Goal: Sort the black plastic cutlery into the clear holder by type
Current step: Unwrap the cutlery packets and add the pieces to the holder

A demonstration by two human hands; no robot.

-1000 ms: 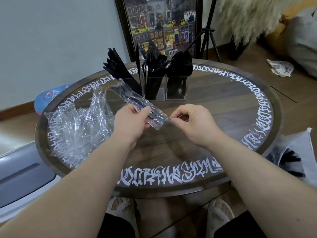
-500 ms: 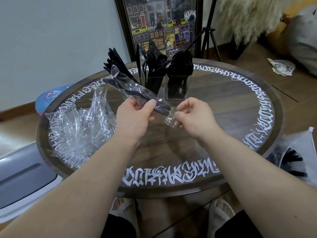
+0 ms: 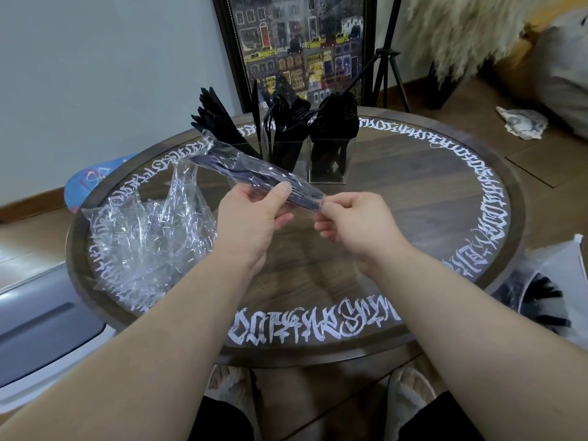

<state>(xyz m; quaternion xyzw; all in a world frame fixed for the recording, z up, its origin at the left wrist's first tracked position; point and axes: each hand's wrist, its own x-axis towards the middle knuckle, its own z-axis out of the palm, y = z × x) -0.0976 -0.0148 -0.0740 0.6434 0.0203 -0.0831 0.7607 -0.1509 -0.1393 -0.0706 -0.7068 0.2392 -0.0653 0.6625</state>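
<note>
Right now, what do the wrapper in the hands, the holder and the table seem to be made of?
Wrapper: thin clear plastic film, glossy; it crinkles and glints over the dark cutlery inside.
Holder: rigid clear plastic, likely acrylic; straight transparent walls with bright edges.
Table: dark wood or wood-look veneer; grain shows, and the sheen suggests a glossy top.

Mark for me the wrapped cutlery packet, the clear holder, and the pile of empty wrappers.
wrapped cutlery packet (image 3: 254,173): head view, middle of the clear sleeve.
clear holder (image 3: 327,163): head view, front wall of the right compartment.
pile of empty wrappers (image 3: 143,243): head view, centre of the crumpled plastic.
</note>
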